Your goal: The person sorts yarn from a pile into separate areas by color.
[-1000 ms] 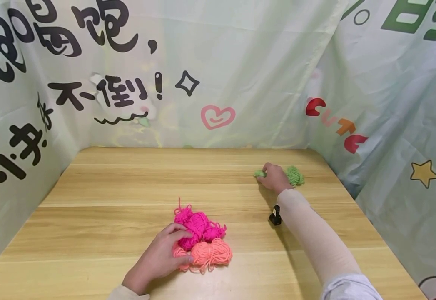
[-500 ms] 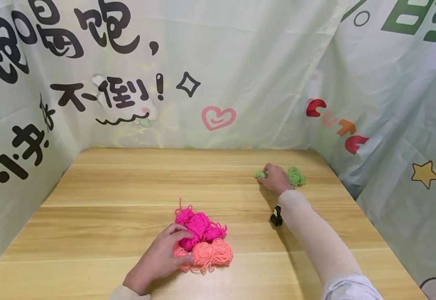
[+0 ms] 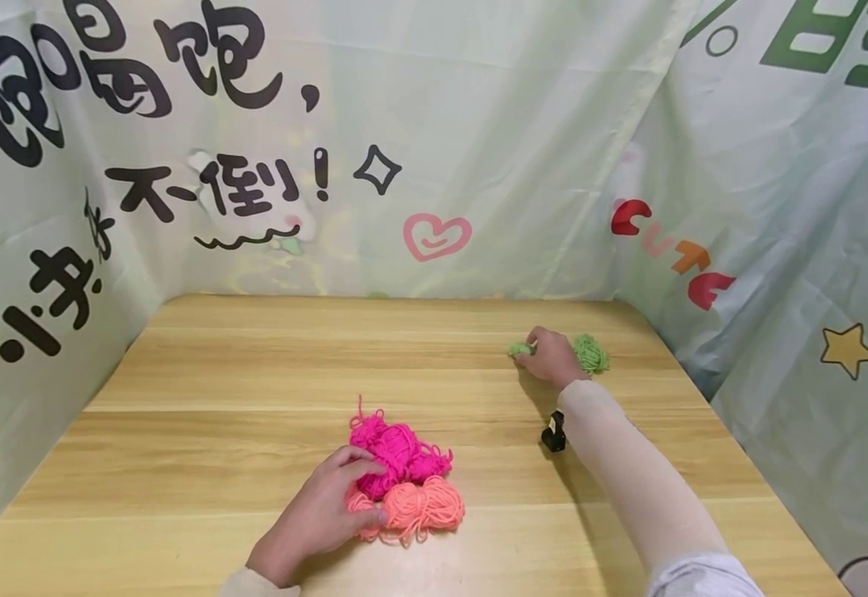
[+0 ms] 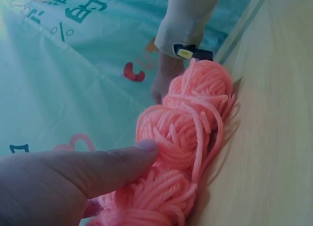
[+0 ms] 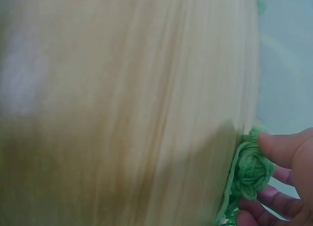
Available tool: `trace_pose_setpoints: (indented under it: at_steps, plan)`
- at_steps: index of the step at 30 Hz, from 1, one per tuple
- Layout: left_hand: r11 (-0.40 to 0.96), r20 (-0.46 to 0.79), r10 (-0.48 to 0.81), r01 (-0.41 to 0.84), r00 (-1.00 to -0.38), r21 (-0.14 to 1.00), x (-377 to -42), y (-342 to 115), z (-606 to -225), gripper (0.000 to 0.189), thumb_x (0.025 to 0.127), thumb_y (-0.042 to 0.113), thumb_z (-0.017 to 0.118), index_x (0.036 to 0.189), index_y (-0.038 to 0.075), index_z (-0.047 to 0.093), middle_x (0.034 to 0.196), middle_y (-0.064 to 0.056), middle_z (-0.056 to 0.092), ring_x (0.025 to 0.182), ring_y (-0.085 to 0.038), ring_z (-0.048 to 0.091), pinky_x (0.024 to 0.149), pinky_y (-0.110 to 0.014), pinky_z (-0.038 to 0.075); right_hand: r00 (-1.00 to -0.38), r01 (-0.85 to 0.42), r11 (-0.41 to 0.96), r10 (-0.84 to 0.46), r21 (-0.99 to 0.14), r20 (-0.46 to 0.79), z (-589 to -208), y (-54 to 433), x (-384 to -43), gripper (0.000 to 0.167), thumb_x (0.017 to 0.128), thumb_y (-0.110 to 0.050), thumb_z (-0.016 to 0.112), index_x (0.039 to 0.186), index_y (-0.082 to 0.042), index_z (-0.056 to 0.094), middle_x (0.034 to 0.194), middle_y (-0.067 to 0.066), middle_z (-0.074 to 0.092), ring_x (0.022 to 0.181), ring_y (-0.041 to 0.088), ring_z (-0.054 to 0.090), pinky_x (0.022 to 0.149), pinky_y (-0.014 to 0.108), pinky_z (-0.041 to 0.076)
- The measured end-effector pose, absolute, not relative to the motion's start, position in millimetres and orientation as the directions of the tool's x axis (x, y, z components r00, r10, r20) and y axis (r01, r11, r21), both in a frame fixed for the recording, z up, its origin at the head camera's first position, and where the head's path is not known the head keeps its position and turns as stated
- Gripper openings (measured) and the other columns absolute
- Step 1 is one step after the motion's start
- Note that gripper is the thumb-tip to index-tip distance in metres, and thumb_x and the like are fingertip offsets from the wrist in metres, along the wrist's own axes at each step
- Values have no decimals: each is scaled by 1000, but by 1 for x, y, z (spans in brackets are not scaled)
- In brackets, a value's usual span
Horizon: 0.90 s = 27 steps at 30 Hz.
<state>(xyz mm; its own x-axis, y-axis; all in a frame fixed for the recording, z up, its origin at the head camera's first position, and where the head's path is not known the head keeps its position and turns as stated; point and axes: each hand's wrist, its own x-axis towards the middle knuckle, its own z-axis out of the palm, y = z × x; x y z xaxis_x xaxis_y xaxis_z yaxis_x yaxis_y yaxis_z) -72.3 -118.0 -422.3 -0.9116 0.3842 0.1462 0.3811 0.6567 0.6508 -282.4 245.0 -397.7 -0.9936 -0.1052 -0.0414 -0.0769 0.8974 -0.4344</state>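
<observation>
A bundle of magenta yarn [image 3: 401, 450] lies near the table's front middle, touching a coral yarn skein [image 3: 428, 504] in front of it. My left hand [image 3: 317, 506] grips the left ends of both, its thumb pressed on the coral strands and its fingers over the magenta. In the left wrist view the thumb [image 4: 117, 165] lies on the coral skein [image 4: 171, 133]. At the far right, my right hand [image 3: 551, 355] holds a bundle of green yarn [image 3: 592, 353], which shows on both sides of the hand. The right wrist view has thumb and fingers around the green yarn [image 5: 252, 169].
Beneath everything is a wooden table [image 3: 254, 365]. Printed cloth [image 3: 493, 133] hangs along its back and both sides. A black wrist device [image 3: 554, 431] sits under the right forearm.
The view has shifted very slightly. Both hands keep their places on the yarn, and the bundles stay where they were.
</observation>
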Motion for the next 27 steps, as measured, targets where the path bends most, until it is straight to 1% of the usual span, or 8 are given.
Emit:
trace_pose_setpoints:
  at_steps: [4, 8, 14, 17, 22, 27]
  plan:
    - [659, 146, 378, 377, -914, 650, -73, -118, -422, 45, 74, 27, 84, 114, 13, 68, 120, 2, 53, 111, -26, 53, 92, -48, 48, -993, -70, 895, -104, -440, -53, -393, 245, -280, 43, 95, -25, 62, 124, 5, 49, 103, 20, 60, 90, 31, 59, 79, 47, 50]
    - [663, 144, 368, 368, -919, 652, -74, -118, -421, 44, 76, 30, 83, 114, 14, 68, 121, 2, 53, 111, -27, 53, 92, -49, 47, -993, -64, 892, -103, -448, -64, -389, 245, -278, 43, 96, -26, 61, 125, 3, 49, 106, 20, 59, 92, 31, 58, 77, 47, 49]
    - [676, 123, 351, 342, -928, 653, -74, -119, -417, 43, 79, 34, 81, 116, 16, 68, 121, 3, 53, 113, -27, 53, 93, -48, 48, -991, -84, 882, -120, -465, -50, -383, 243, -273, 43, 97, -27, 59, 125, 4, 49, 117, 25, 56, 104, 38, 56, 85, 51, 49]
    - [684, 122, 343, 337, -931, 647, -75, -120, -414, 43, 79, 32, 81, 117, 15, 68, 122, 3, 54, 113, -27, 53, 93, -46, 49, -991, -97, 873, -131, -478, -38, -381, 243, -272, 43, 97, -27, 59, 126, 4, 49, 119, 26, 56, 108, 40, 55, 87, 52, 48]
    - [684, 132, 342, 343, -930, 644, -75, -121, -408, 42, 80, 26, 81, 117, 14, 67, 121, 1, 54, 106, -24, 56, 87, -43, 52, -989, -114, 873, -143, -475, -24, -380, 241, -273, 44, 97, -28, 60, 126, 4, 50, 120, 26, 55, 108, 41, 55, 87, 53, 48]
    - [672, 129, 356, 349, -926, 653, -73, -122, -404, 41, 81, 26, 80, 117, 12, 67, 121, 0, 55, 97, -19, 59, 80, -37, 55, -987, -127, 864, -157, -487, -22, -380, 238, -272, 42, 96, -28, 61, 125, 2, 52, 118, 24, 57, 106, 40, 56, 87, 52, 48]
